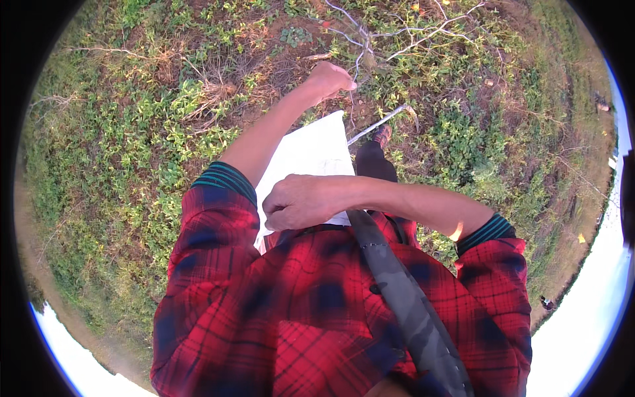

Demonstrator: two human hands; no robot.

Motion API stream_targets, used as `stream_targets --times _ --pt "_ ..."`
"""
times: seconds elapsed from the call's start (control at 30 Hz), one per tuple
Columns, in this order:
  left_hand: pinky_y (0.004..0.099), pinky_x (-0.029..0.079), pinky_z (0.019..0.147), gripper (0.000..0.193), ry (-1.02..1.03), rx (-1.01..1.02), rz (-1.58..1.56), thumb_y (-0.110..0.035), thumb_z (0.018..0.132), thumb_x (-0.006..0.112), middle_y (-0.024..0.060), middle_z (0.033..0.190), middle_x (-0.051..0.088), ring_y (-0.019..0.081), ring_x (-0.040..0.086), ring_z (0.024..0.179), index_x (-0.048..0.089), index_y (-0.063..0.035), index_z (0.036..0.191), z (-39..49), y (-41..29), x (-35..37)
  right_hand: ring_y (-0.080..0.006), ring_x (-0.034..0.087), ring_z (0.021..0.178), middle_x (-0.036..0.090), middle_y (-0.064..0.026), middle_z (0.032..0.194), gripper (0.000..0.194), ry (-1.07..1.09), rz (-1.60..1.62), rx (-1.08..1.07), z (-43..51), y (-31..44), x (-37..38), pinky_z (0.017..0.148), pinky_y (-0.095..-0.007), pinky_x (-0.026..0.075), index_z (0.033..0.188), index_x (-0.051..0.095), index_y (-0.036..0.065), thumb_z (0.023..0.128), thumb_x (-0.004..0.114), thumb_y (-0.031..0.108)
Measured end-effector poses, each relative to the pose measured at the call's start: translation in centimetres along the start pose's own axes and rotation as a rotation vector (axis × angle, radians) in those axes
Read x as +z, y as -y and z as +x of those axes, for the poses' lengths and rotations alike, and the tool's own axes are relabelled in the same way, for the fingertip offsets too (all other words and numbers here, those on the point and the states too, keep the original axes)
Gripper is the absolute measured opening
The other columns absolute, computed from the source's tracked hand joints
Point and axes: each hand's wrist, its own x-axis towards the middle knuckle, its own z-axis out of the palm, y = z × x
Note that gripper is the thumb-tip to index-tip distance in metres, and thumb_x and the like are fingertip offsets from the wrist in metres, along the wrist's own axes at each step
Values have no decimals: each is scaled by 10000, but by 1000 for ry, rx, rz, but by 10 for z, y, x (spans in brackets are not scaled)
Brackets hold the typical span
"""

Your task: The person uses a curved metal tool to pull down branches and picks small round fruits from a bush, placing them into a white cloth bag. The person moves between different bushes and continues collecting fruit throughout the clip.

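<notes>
My left hand reaches forward over the ground with its fingers curled, its thumb side against a thin stem of a bare, grey-branched plant; whether it grips the stem is unclear. My right hand is bent across my waist, its fingers curled over the near part of a white cloth or sack. What lies within those fingers is hidden. The white cloth spreads in front of my body, below my left forearm. A dark camouflage strap runs diagonally down my red plaid shirt.
A pale stick with a hooked end lies near my shoe. Low green plants, dry twigs and brown soil cover the ground around me. Branches spread ahead and to the right. A small distant figure, seemingly a person, shows at the right edge.
</notes>
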Motion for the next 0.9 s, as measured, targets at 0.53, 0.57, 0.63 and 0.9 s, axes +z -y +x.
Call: stream_targets --times 0.53,0.57,0.63,0.9 --pt "443 345 1051 645 421 22 516 -199 673 660 168 1311 480 271 439 1229 503 -122 1295 -136 23 -111 -370 647 875 656 -238 893 264 -98 -426 427 44 -64 9 761 -445 511 899 668 -55 719 549 98" --pt "451 294 1087 688 415 16 641 -205 659 670 167 1353 441 281 398 1264 481 -132 1317 -149 37 -109 -368 642 880 652 -234 900 264 -125 -418 407 44 -65 9 764 -445 508 908 663 -54 728 545 98" --pt "439 241 1110 686 337 -8 715 -205 678 664 167 1351 427 287 344 1291 463 -145 1331 -164 63 -103 -365 632 890 644 -226 914 263 -168 -420 400 43 -68 12 771 -446 502 927 653 -52 745 539 99" --pt "338 417 986 422 207 94 -125 -186 819 574 89 1213 566 224 532 1120 565 -60 1222 -121 79 -95 -275 624 737 621 -139 778 211 -676 -87 -45 -8 -66 0 693 -379 496 892 616 -49 837 540 139"
